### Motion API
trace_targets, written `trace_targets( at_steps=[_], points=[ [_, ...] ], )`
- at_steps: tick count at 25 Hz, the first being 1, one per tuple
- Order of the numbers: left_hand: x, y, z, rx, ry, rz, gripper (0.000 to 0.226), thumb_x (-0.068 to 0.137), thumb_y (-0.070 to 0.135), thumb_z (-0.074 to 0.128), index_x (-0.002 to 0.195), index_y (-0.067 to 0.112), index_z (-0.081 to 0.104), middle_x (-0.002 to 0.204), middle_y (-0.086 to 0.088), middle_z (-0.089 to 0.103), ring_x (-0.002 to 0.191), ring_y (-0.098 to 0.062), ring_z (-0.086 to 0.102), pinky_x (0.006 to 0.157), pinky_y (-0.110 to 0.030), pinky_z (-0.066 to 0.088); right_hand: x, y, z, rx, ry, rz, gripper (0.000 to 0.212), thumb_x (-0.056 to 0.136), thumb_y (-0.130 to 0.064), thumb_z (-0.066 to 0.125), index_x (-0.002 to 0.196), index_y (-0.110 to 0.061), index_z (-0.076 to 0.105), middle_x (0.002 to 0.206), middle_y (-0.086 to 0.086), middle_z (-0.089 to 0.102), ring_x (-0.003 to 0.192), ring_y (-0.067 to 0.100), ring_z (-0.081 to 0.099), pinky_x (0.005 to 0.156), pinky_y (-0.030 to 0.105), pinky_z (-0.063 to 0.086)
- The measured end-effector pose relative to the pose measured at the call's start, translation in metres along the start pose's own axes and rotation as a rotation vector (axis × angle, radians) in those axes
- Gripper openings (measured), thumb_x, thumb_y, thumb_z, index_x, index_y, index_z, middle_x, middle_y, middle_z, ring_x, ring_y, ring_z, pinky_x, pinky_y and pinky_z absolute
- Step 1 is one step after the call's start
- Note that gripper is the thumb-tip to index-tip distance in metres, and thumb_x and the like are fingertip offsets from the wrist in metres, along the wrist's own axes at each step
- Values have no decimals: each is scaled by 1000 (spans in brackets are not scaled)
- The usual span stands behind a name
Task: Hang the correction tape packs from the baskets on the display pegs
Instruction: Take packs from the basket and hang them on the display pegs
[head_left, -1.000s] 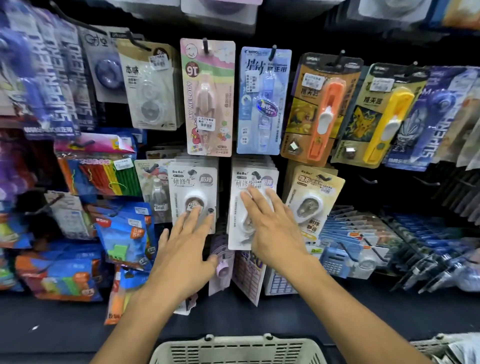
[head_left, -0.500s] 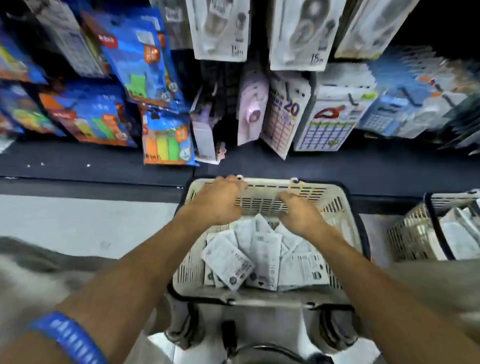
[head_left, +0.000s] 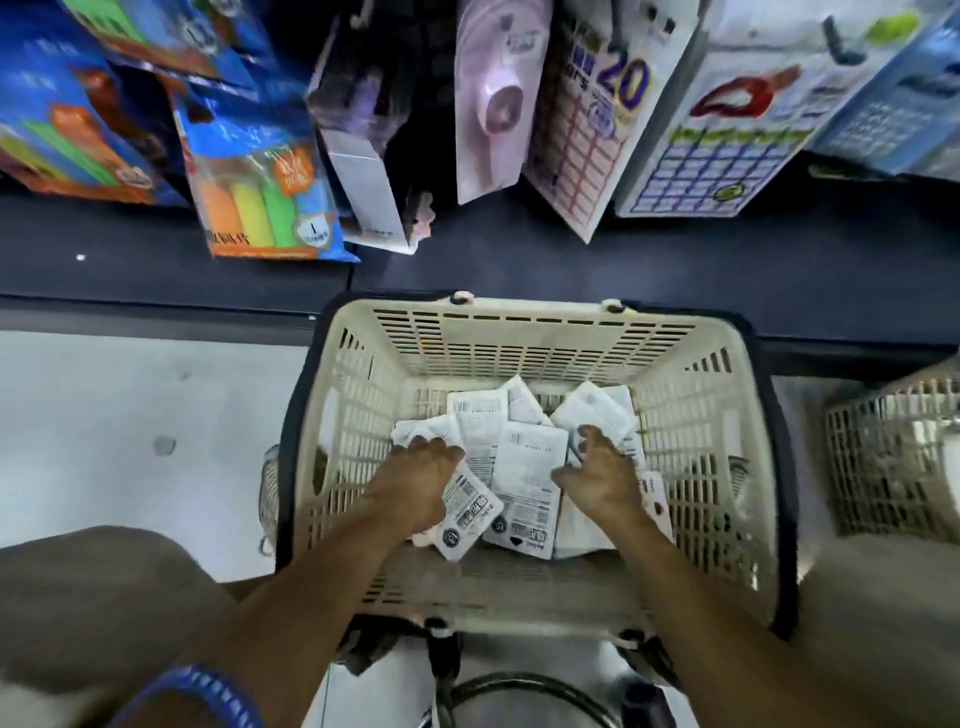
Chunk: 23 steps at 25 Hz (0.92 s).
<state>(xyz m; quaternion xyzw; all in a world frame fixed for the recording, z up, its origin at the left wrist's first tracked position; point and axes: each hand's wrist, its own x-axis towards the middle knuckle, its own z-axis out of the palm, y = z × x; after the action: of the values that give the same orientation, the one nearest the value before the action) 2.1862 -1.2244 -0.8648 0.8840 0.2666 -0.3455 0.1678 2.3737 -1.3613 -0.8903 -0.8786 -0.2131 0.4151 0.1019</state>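
Observation:
A cream plastic basket (head_left: 519, 332) stands below me with several white correction tape packs (head_left: 524, 467) lying loose on its bottom, backs up. My left hand (head_left: 415, 483) is inside the basket, palm down on the left side of the pile, its fingers bent down onto the packs. My right hand (head_left: 597, 478) hovers over the right side of the pile with its fingers spread and bent, touching the top packs. Neither hand has lifted a pack. The display pegs are out of view above.
A dark shelf ledge (head_left: 519, 260) runs behind the basket, with hanging stationery packs (head_left: 571, 130) above it. A second cream basket (head_left: 893, 457) stands at the right. Pale floor (head_left: 130, 415) lies at the left. My knees flank the basket.
My view dropped from the peg wall to the basket. Both hands left the hung packs, passed the basket's far rim and reached down onto the pile inside.

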Motion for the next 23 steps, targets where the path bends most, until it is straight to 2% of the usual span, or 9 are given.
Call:
trace_targets(
  at_steps=[3, 5, 8, 10, 11, 14, 17, 20, 23],
  points=[
    [23, 3, -7, 318, -98, 257, 83, 85, 11, 72, 156, 19, 29, 165, -11, 24, 154, -30, 16, 126, -48, 9, 6, -2, 6, -60, 54, 19, 43, 85, -26, 67, 127, -19, 59, 126, 6, 65, 117, 36, 57, 94, 42, 51],
    [38, 2, -12, 458, -160, 329, 80, 86, 8, 73, 155, 21, 34, 167, -12, 19, 156, -30, 11, 127, -50, 2, 11, -3, 8, -31, 79, 18, 37, 86, -23, 64, 122, -19, 62, 117, 6, 68, 109, 35, 60, 89, 42, 53],
    [50, 2, -23, 643, -245, 316, 58, 94, 15, 67, 147, 21, 47, 155, -10, 41, 146, -32, 30, 124, -47, 17, 13, -6, 10, 99, 0, -2, 33, 89, -18, 60, 122, -18, 63, 107, 7, 71, 97, 30, 65, 83, 41, 56],
    [55, 4, -25, 683, -294, 264, 51, 96, 16, 65, 145, 18, 50, 149, -12, 45, 138, -33, 40, 118, -45, 30, 12, -7, 13, 119, -23, -29, 29, 90, -16, 59, 119, -17, 63, 102, 6, 72, 92, 28, 67, 80, 42, 57],
    [54, 5, -26, 619, -292, 232, 50, 96, 16, 64, 144, 15, 50, 150, -14, 42, 138, -34, 40, 116, -45, 32, 12, -7, 13, 119, -17, -40, 27, 91, -15, 59, 117, -16, 63, 100, 5, 71, 90, 27, 67, 79, 42, 57],
    [53, 8, -26, 684, -267, 266, 52, 94, 21, 68, 144, 17, 51, 151, -10, 43, 142, -33, 33, 118, -49, 28, 11, -7, 14, 116, -14, -55, 25, 91, -14, 58, 116, -15, 62, 97, 6, 71, 87, 27, 66, 75, 39, 57],
    [57, 10, -21, 742, -283, 282, 40, 95, 22, 69, 133, 19, 57, 138, 1, 59, 135, -26, 42, 114, -39, 30, 12, -3, 12, 122, -25, -49, 26, 93, -16, 60, 118, -16, 62, 106, 5, 71, 90, 24, 64, 72, 32, 50],
    [52, 14, -16, 907, -251, 304, 26, 95, 29, 68, 119, 19, 66, 124, 8, 65, 125, -22, 47, 107, -35, 32, 11, 5, 10, 118, -43, -38, 30, 94, -18, 61, 124, -17, 61, 118, 3, 68, 99, 23, 62, 76, 29, 44],
    [50, 8, -19, 921, -142, 378, 19, 92, 26, 72, 110, 20, 70, 117, 9, 68, 125, -21, 47, 113, -39, 25, 12, 17, 1, 134, -26, -28, 32, 94, -15, 61, 126, -16, 63, 119, 5, 69, 95, 20, 60, 84, 32, 51]
  ],
)
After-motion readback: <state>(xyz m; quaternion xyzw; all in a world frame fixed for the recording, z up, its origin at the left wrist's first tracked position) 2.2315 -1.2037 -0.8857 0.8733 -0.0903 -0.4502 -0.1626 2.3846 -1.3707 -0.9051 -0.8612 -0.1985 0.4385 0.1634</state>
